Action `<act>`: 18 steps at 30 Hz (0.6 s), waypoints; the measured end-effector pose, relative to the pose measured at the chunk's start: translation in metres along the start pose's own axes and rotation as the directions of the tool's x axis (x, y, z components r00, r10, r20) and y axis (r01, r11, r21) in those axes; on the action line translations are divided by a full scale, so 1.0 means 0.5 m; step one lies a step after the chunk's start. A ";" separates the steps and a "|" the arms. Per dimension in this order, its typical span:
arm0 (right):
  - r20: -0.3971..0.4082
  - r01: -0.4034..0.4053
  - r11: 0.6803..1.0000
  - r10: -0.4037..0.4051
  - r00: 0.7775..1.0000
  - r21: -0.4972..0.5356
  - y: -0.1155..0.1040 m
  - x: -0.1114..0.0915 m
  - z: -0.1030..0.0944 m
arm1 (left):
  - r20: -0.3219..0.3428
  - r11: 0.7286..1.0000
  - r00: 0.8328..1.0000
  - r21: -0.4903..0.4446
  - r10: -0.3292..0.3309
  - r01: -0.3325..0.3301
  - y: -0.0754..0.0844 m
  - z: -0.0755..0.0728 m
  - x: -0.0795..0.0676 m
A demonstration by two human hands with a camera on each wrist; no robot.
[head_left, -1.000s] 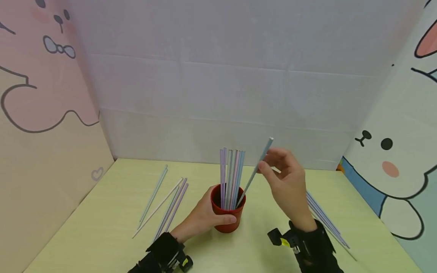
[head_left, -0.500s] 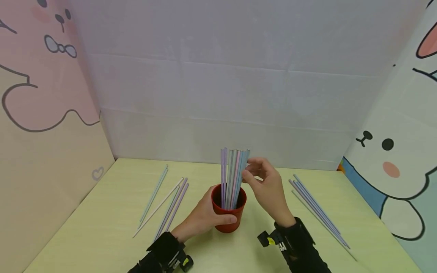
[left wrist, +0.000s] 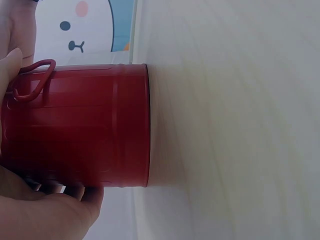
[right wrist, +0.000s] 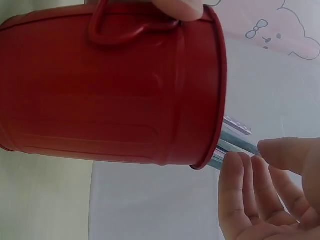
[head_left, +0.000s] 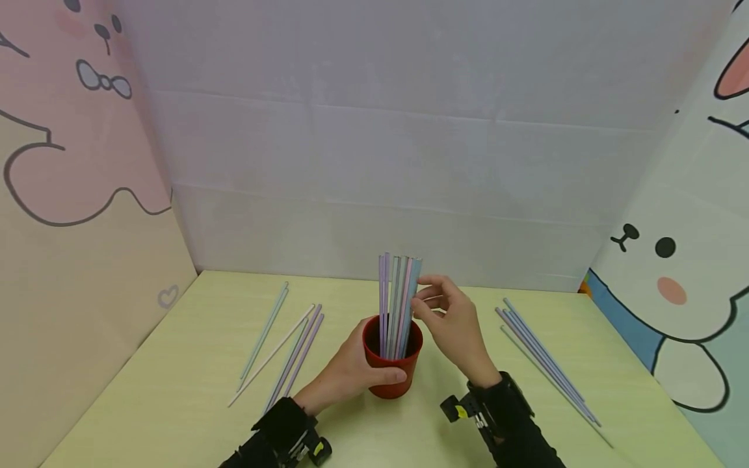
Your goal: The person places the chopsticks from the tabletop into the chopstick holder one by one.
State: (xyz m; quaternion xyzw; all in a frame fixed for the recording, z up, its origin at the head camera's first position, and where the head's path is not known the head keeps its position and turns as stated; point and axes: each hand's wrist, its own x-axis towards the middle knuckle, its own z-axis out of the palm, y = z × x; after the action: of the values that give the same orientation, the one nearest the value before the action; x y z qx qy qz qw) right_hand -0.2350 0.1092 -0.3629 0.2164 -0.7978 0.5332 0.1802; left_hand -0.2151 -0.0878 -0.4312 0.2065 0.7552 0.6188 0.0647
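My left hand [head_left: 345,380] grips a red metal bucket-like cup [head_left: 393,377] from its left side, thumb across the front. In the left wrist view, the cup [left wrist: 85,125] shows a wire handle and ridged wall. Several lilac, grey-green, pink and blue straws [head_left: 393,299] stand upright in it. At the cup's right, my right hand [head_left: 453,322] pinches a blue straw [head_left: 414,279] between thumb and fingers, against the others. The right wrist view shows that hand [right wrist: 270,195] beside the cup's mouth; the straws' lower ends are hidden inside.
Left of the cup, several loose straws [head_left: 272,354] lie on the pale yellow table [head_left: 175,403]. Another group of straws [head_left: 550,370] lies to the right of my right hand. A white sheet [head_left: 374,162] and cartoon-printed side panels [head_left: 655,312] surround the table.
My right hand has moved left and brought the blue straw from a slant over the cup's rim to upright beside the others. My left hand and the cup have stayed put.
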 end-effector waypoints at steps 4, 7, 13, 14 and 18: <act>-0.001 0.019 0.999 -0.019 1.000 -0.047 -0.044 -0.005 -0.006 | 0.010 1.000 1.000 -0.002 0.002 -0.002 0.026 -0.002 -0.008; 0.000 0.053 0.994 -0.054 0.999 -0.098 -0.054 -0.006 -0.012 | 0.014 1.000 1.000 0.002 0.002 -0.002 0.036 -0.003 -0.012; -0.055 0.082 0.986 -0.091 0.994 -0.146 -0.061 -0.001 -0.042 | 0.012 1.000 1.000 -0.005 0.019 -0.019 0.038 -0.002 -0.013; -0.066 0.083 0.986 -0.093 0.993 -0.142 -0.060 0.000 -0.050 | 0.012 1.000 1.000 -0.005 0.021 -0.021 0.038 -0.002 -0.013; -0.086 0.122 0.973 -0.141 0.986 -0.195 -0.025 0.009 -0.085 | 0.007 1.000 1.000 0.004 0.014 -0.014 0.037 -0.002 -0.013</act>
State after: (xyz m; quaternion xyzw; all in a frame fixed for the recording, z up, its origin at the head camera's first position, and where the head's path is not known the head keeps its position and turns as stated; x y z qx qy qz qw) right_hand -0.2296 0.1437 -0.3351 0.2238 -0.8187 0.4520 0.2744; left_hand -0.2053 -0.0884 -0.4142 0.2143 0.7548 0.6167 0.0626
